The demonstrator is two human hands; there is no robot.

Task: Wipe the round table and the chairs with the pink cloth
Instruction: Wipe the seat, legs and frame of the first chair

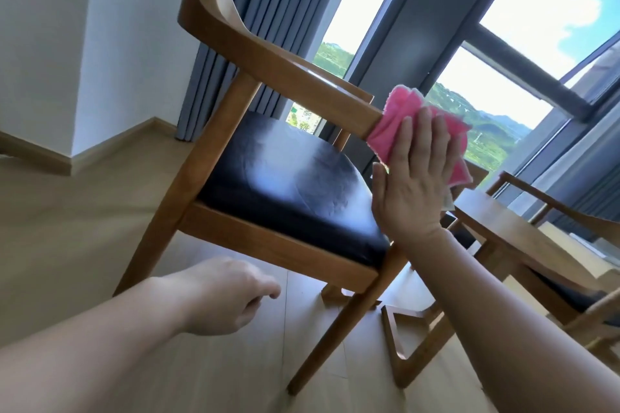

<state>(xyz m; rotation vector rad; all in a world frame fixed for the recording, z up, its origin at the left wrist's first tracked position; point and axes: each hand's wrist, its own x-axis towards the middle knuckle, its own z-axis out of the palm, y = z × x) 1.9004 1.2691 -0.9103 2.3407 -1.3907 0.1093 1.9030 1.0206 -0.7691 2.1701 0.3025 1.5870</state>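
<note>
Pressing pink cloth (399, 121) on chair (268, 67) arm, right hand (416, 184)

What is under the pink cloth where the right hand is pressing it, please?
The pink cloth covers the front end of the chair's armrest, pressed by the right hand. The armrest's tip itself is hidden.
</note>
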